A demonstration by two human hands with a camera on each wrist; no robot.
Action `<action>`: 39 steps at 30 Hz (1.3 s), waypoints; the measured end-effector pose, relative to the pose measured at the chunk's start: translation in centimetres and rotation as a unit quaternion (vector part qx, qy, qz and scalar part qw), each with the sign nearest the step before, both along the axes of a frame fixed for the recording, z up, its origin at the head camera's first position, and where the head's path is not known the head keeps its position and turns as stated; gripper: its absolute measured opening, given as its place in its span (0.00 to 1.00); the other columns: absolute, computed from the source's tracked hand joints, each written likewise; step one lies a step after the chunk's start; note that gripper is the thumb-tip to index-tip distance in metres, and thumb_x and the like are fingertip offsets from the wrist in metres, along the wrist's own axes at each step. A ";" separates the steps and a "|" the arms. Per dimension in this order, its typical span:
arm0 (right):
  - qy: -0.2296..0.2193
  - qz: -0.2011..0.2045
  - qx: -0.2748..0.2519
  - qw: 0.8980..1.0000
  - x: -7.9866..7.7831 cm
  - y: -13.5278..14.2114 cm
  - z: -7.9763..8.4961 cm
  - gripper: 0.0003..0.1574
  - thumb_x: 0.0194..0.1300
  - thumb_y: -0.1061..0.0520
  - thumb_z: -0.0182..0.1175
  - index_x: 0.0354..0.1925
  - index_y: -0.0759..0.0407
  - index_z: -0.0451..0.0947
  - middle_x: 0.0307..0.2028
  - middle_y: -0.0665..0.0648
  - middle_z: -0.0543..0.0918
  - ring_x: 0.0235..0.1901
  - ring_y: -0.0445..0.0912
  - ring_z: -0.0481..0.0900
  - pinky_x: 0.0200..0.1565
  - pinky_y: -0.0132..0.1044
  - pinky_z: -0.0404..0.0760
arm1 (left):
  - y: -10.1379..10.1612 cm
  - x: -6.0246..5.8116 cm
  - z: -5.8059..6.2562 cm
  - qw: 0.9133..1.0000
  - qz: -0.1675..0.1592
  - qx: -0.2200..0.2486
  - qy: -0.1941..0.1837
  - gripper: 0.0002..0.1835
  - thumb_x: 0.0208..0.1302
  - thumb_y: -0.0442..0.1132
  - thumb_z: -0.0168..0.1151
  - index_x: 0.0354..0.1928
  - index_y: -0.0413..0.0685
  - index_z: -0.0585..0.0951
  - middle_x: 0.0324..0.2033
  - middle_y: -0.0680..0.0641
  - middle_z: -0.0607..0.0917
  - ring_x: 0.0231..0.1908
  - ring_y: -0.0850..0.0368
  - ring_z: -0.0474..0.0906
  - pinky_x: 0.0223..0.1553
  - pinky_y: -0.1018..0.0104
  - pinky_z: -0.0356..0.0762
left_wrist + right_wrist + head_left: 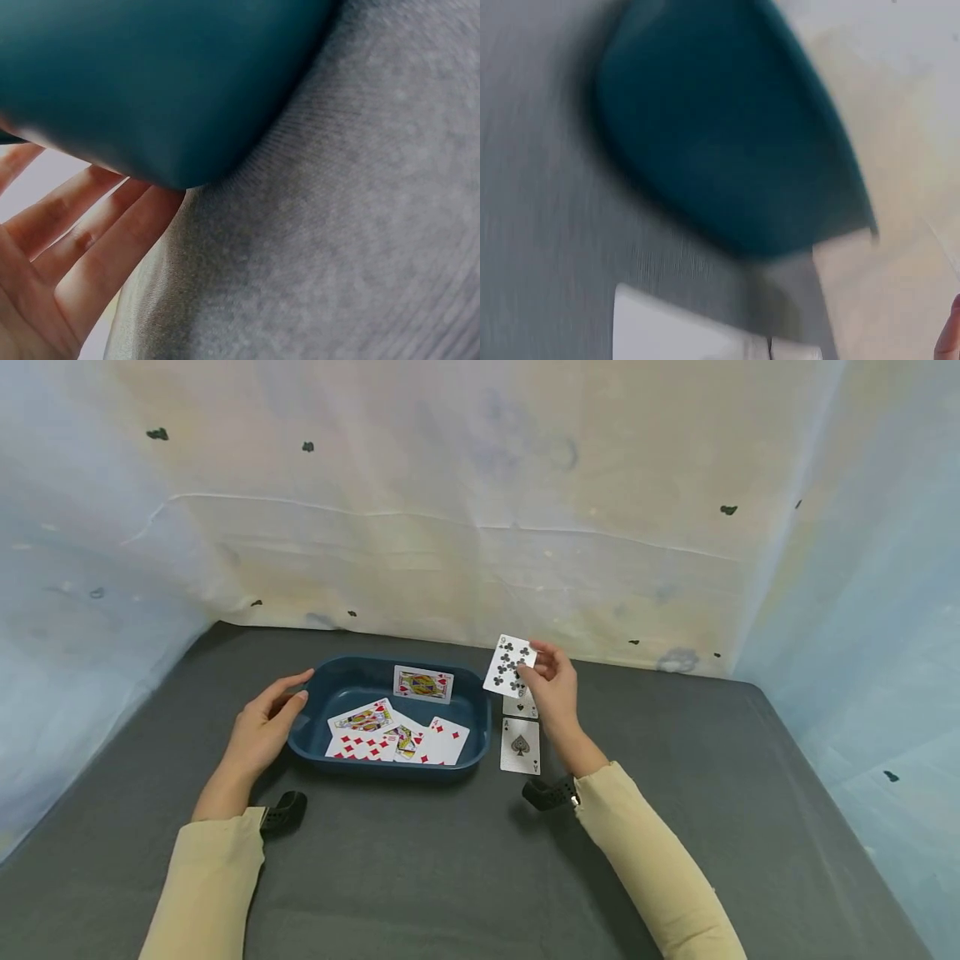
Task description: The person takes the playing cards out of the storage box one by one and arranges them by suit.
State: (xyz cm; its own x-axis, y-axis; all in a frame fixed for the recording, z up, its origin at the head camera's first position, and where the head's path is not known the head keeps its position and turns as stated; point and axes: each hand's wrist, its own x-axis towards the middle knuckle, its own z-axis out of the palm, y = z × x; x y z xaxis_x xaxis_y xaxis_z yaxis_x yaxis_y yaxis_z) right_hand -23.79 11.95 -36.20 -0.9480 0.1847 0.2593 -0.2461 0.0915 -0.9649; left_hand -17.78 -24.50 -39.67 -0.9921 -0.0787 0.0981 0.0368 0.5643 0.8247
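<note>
My right hand (553, 689) pinches a clubs playing card (504, 670) between thumb and fingers, face showing, beside the right end of a dark blue tray (390, 771). Below that hand an ace of spades (521, 760) lies face up on the table, with another black-suited card (517, 706) behind it, partly covered. My left hand (258, 727) is at the tray's left end; in the left wrist view its nearly straight fingers (112, 247) meet the outer wall. Inside the tray, red-suited cards overlap, among them a diamonds card (352, 746), and a face card (423, 685) leans on the back wall.
A dark grey cloth (420, 877) covers the table. Pale fabric (450, 485) hangs as a backdrop behind and on both sides. Black bands (285, 814) sit on both wrists.
</note>
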 end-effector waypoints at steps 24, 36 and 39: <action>-0.114 -0.083 0.140 0.980 -1.7 8.2 -4.5 0.29 0.59 0.69 0.55 0.60 0.62 0.72 0.50 0.62 0.73 0.40 0.44 0.68 0.33 0.28 0.67 | 0.0 0.1 0.1 1.000 -0.002 -0.008 0.000 0.28 0.74 0.57 0.40 0.72 0.59 0.62 0.60 0.32 0.73 0.54 0.37 0.71 0.46 0.47 0.70; -0.172 -0.093 0.306 0.932 -2.1 8.4 -5.1 0.27 0.61 0.64 0.59 0.60 0.62 0.74 0.51 0.66 0.79 0.47 0.56 0.74 0.44 0.46 0.73 | 0.0 -0.1 0.0 1.000 0.003 -0.006 -0.004 0.27 0.74 0.56 0.41 0.72 0.60 0.63 0.61 0.32 0.72 0.55 0.37 0.70 0.46 0.48 0.69; -0.164 -0.094 0.316 0.930 -2.2 8.1 -5.2 0.26 0.60 0.66 0.58 0.59 0.63 0.75 0.50 0.67 0.78 0.48 0.57 0.74 0.48 0.50 0.72 | 0.1 -0.1 0.0 1.000 0.005 -0.006 -0.003 0.27 0.74 0.56 0.41 0.72 0.60 0.63 0.61 0.32 0.73 0.55 0.37 0.70 0.46 0.48 0.69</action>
State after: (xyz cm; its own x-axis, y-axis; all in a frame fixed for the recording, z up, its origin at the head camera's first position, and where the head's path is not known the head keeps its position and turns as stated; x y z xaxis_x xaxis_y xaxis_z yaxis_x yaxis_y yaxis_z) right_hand -25.94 20.08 -41.40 -0.9614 0.2648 0.0749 0.1300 0.6770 -0.7244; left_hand -17.89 -24.45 -39.67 -0.9918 -0.0877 0.0926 0.0255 0.5750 0.8178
